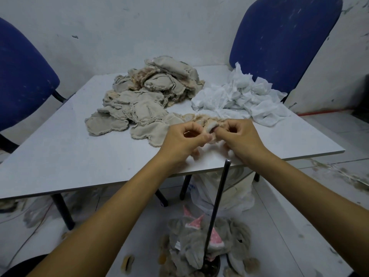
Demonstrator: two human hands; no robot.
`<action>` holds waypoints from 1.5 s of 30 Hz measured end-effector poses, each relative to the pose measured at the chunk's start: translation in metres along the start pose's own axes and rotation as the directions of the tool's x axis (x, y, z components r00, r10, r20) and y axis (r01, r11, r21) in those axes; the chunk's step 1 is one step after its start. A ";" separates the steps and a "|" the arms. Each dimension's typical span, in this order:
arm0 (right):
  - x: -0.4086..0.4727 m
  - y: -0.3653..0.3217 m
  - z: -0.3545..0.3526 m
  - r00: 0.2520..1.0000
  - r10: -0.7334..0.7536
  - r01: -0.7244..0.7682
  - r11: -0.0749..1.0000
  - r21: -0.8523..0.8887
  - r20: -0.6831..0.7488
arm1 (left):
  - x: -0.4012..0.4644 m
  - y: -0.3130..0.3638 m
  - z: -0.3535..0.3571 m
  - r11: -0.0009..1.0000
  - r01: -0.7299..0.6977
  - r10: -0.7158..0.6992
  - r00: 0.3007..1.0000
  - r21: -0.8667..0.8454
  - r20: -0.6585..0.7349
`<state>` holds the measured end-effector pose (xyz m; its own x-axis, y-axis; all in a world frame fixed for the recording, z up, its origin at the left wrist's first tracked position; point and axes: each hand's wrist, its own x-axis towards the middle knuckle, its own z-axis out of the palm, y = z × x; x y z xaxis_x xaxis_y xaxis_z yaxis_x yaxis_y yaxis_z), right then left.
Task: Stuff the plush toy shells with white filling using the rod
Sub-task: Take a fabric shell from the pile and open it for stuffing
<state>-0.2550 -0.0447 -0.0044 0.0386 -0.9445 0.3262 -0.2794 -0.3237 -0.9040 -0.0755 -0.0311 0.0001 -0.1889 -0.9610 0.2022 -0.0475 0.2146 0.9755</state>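
Nearest you, low in view, lies a heap of grey furry plush toys (201, 246) on the floor, soft and shaggy, with pink white-dotted ears poking up. Out of that heap rises the rod (217, 208), thin, dark and straight, leaning slightly so its blunt tip reaches the near edge of the worktop (60, 156), just below your right wrist.

Your bare forearms reach forward over the smooth, pale grey slab. Your left hand (185, 138) is curled, fingers and thumb pinching a small tan plush shell (207, 126); your right hand (242, 135) is curled too, gripping the same shell from the other side, with a rounded grey fabric end peeping up between your two thumbs. The shell's fuzzy beige pile spills out around and beneath your fingers, over the worktop near its front edge.

Beyond your hands, at the middle of the worktop, sits a pile of flat unstuffed shells (143, 98), coarse beige cloth with frayed, wavy seam edges, layered loosely over one another. Beside it to the right, a crumpled mound of white filling (241, 96), thin, gauzy and wrinkled, runs to the far right corner.

Two blue upholstered chairs (283, 39) stand against a scuffed white wall. Under the worktop, a translucent plastic bag (235, 192) sags on pale floor tiles.
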 end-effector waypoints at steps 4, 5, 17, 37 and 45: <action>-0.007 -0.008 0.013 0.986 -0.166 0.166 0.983 -0.073 0.002 | -0.001 -0.007 0.006 0.903 -0.132 0.284 0.897 0.408 -0.338; -0.009 -0.010 0.017 0.977 -0.210 0.211 0.972 -0.107 0.020 | 0.000 -0.008 0.006 0.869 -0.142 0.339 0.869 0.473 -0.362; -0.001 -0.020 0.011 0.930 -0.176 0.176 0.984 0.032 0.322 | 0.005 0.001 -0.022 0.978 0.095 -0.104 0.994 -0.186 -0.038; 0.008 -0.011 -0.006 0.952 -0.270 0.301 0.913 -0.274 0.146 | 0.010 0.005 -0.007 0.942 -0.222 0.243 0.969 0.253 -0.054; 0.005 -0.017 -0.007 0.931 -0.136 0.156 0.987 -0.034 0.339 | 0.012 0.006 -0.006 0.977 -0.036 0.007 0.991 -0.212 -0.133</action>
<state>-0.2568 -0.0437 0.0143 0.3993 -0.8542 0.3329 -0.3020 -0.4654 -0.8320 -0.0726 -0.0419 0.0086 -0.0571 -0.9740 0.2191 0.1683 0.2070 0.9638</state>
